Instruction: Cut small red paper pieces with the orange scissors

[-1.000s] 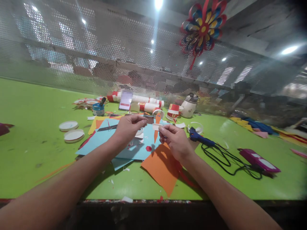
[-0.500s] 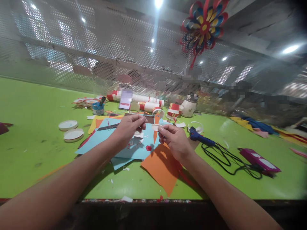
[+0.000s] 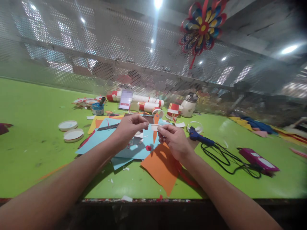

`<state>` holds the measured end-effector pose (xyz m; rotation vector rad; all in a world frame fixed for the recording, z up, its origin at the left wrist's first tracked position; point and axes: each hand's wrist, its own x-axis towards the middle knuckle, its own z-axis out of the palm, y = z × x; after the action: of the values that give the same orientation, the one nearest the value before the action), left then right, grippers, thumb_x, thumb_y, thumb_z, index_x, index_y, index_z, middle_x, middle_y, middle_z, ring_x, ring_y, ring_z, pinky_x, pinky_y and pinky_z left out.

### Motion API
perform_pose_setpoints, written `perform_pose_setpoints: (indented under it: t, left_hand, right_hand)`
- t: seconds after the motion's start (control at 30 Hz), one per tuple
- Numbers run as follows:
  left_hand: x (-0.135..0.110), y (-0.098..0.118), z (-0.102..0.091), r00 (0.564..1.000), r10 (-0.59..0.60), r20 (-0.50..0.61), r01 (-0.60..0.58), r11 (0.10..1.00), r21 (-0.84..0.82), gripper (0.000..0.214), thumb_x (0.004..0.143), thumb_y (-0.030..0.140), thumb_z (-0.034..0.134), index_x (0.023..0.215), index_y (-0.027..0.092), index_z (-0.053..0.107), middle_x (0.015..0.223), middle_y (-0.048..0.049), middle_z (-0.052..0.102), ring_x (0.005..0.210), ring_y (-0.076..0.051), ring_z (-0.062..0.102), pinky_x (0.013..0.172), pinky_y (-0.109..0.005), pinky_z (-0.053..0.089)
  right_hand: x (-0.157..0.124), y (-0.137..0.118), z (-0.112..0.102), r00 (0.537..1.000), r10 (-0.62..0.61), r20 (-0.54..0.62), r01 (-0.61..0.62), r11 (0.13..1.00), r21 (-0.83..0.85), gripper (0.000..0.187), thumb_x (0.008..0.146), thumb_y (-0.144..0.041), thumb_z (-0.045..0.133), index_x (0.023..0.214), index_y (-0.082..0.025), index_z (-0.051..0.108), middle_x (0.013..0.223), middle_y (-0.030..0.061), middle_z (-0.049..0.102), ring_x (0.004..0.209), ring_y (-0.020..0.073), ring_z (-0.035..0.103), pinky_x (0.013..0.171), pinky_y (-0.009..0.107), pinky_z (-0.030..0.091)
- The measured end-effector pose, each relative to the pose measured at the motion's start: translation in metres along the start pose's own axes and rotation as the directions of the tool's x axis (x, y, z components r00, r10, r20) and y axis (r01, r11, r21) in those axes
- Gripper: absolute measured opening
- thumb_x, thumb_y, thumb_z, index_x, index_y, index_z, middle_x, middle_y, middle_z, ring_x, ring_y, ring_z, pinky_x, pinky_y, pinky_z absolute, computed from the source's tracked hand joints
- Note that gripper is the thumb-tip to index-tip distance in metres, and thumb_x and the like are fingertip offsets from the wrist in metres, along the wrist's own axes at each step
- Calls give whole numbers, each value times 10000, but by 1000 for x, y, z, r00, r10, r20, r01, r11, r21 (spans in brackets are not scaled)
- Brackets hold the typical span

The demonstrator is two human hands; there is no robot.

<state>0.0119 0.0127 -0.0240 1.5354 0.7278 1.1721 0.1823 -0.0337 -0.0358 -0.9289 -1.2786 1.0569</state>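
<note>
My right hand pinches a small white paper strip between thumb and fingertips. My left hand is closed in a pinch just left of the strip's end; whatever lies between its fingertips is too small to make out. Behind the strip shows a narrow orange paper cut-out with two small dark spots near its top and a pointed lower end. Under both hands lie light blue paper sheets, with white scraps and a small red piece on them. An orange sheet lies below my right hand.
A blue glue gun with a black cord and a purple box lie to the right. White lids and a blue jar sit left. Paper cups, a phone and a white kettle-like container stand behind.
My left hand's fingertips have shifted slightly right, closer to the white strip. My right hand keeps its pinch on the strip almost unmoved.
</note>
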Motion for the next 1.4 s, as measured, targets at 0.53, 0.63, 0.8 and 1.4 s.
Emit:
perform_pose_setpoints:
  t: [0.53,0.63,0.8,1.4]
  left_hand:
    - [1,5,-1,997,24,-79,-8,979,203,205,694,314,622,557,177,553,525,36,478,516,-108,405,520,-255,310]
    - [3,5,-2,996,36,-86,-21,984,176,185,728,296,576,590,176,549,588,15,522,565,-118,455,561,-259,357]
    - [-2,6,6,999,-25,39,21,993,120,162,742,324,567,751,170,617,703,-19,590,649,-148,538,566,-263,413]
    - [-2,-2,4,950,-247,191,284,937,-200,252,603,288,764,524,162,561,505,28,491,490,-84,421,490,-253,304]
  right_hand:
    - [1,-1,1,1000,-6,9,6,999,-41,153,868,-166,600,720,-127,587,603,-77,548,476,58,514,474,193,438]
    - [1,0,1,1000,-7,6,7,999,-48,160,866,-172,601,713,-130,582,595,-79,540,473,59,510,476,195,436]
    - [1,1,1,1000,-27,4,27,997,-68,149,833,-216,632,708,-140,600,561,-78,528,478,71,491,488,212,407]
    - [-6,-1,10,999,-52,-1,51,978,-202,155,752,-299,677,649,-185,659,516,-50,540,482,98,460,524,262,378]
